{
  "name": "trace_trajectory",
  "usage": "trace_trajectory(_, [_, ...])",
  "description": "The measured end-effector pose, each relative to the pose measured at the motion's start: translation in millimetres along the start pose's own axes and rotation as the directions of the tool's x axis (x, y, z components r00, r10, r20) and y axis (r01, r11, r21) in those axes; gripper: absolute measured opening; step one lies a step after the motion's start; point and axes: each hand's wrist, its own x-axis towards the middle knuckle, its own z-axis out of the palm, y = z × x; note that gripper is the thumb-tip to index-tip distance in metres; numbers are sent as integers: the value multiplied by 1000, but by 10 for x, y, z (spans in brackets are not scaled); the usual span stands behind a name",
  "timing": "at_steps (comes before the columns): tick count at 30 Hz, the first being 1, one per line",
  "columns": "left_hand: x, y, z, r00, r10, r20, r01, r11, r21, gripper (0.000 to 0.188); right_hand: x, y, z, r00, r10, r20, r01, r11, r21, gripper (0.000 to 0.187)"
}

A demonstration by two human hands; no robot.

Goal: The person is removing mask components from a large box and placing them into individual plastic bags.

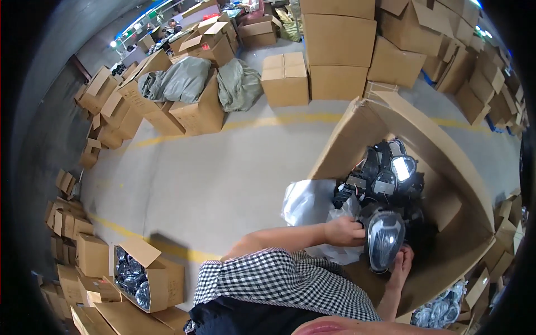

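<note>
An oval headlight [385,240] with a clear lens and dark housing is held up at the near side of a large open cardboard box [446,151]. My left hand [344,231] is closed at its left edge, beside a crumpled clear plastic bag [341,250]; which of the two its fingertips pinch is partly hidden. My right hand [403,262] grips the headlight's lower right edge. Behind it, several similar black lamps [385,173] with loose wires lie piled inside the box. A sheet of clear plastic [308,202] hangs over the box's left side.
At the lower left stands an open carton [163,285] of plastic-wrapped dark parts. Clear-wrapped parts [441,306] lie at the lower right. Tall stacked cartons [340,44] rise beyond the box. Grey sacks [187,79] rest on cartons across the yellow-lined floor [184,178].
</note>
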Motion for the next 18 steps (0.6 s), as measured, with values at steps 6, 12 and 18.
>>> trace_trajectory(6, [47, 194, -605, 962, 265, -66, -273, 943, -189, 12, -297, -342, 357, 866, 68, 495, -428, 614, 664, 84])
trace_trajectory(12, [284, 238, -1047, 932, 363, -17, -363, 928, -86, 24, -400, -603, 440, 957, 15, 290, -255, 518, 816, 86])
trace_trajectory(18, [366, -334, -1259, 936, -339, -92, 349, 929, 126, 37, -349, -982, 151, 991, -128, 34, 19, 393, 919, 87])
